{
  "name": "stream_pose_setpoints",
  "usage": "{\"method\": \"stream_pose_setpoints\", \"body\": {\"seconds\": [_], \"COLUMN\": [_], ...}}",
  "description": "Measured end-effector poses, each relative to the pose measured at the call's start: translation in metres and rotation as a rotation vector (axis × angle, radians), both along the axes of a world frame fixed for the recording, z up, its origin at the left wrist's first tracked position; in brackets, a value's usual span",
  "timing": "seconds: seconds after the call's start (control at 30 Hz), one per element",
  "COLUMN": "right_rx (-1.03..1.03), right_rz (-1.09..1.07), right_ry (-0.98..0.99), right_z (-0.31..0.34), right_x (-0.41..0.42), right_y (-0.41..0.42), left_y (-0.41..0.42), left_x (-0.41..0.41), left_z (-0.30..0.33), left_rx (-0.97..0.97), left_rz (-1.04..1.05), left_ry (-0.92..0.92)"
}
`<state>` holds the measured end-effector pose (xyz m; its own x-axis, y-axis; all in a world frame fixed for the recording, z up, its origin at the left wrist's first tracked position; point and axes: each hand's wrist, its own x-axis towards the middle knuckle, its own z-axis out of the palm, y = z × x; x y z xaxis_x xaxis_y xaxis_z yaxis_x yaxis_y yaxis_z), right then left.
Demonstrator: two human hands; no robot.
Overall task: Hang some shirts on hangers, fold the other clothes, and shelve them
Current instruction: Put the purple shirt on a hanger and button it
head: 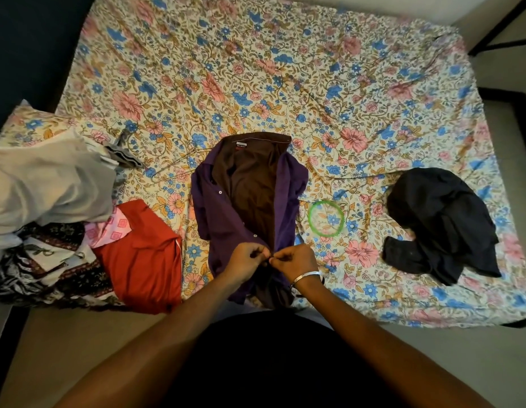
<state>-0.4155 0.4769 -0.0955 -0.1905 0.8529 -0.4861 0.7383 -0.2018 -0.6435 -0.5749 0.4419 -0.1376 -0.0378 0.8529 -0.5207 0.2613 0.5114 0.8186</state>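
Bed (285,69) with floral sheet filled most of the view. Heap of clothes on the near-left edge: grey-beige garment (44,184) on top, dark patterned fabric (35,266) under it, red shirt (144,254) on the heap's right side with a pink checked piece (111,228) at its collar. Purple shirt (250,201) lay flat at centre, collar far, front open along most of its length, dark brown lining showing. Black garment (441,222) crumpled at right, well apart from it. Thin wire hanger (179,166) lay on the sheet just left of the purple shirt's collar. Green ring (326,219) lay flat between the purple shirt and the black garment. Left hand (247,260) and right hand (294,263) met at the near end of the placket, fingers curled, each grip pinching a front edge; fingertips nearly touching. Metal bangle (307,276) on the right wrist.
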Motion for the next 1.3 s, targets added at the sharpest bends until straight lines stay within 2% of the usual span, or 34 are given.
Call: {"method": "stream_pose_setpoints", "body": {"seconds": [0.07, 0.2, 0.43, 0.7, 0.83, 0.97, 1.17, 1.23, 1.3], "right_rx": [0.008, 0.056, 0.007, -0.172, -0.233, -0.19, -0.211, -0.283, -0.44], "right_rz": [0.017, -0.08, -0.039, -0.316, -0.329, -0.32, -0.313, -0.39, -0.503], "right_ry": [-0.016, 0.02, 0.048, 0.292, 0.301, 0.242, 0.31, 0.362, 0.445], "right_z": [0.0, -0.001, -0.006, 0.001, 0.004, 0.003, 0.006, 0.007, 0.009], "right_x": [-0.001, 0.0, -0.002, -0.004, -0.003, -0.005, -0.012, -0.013, -0.011], "right_y": [-0.003, -0.002, -0.008, -0.008, -0.006, -0.005, -0.007, -0.006, -0.005], "left_y": [0.001, 0.002, 0.0, 0.002, 0.0, 0.003, -0.002, -0.002, -0.003], "left_x": [-0.001, -0.001, -0.002, -0.004, -0.005, -0.002, -0.005, -0.005, -0.005], "left_z": [0.0, -0.002, -0.005, 0.001, 0.002, 0.01, 0.009, 0.012, 0.013], "left_rx": [0.008, 0.032, -0.015, 0.001, -0.027, -0.092, -0.017, 0.009, 0.026], "left_rz": [0.001, -0.058, -0.002, 0.082, 0.063, 0.153, 0.168, 0.165, 0.164], "left_ry": [-0.026, 0.018, 0.006, -0.05, -0.062, -0.083, -0.037, -0.048, -0.079]}}
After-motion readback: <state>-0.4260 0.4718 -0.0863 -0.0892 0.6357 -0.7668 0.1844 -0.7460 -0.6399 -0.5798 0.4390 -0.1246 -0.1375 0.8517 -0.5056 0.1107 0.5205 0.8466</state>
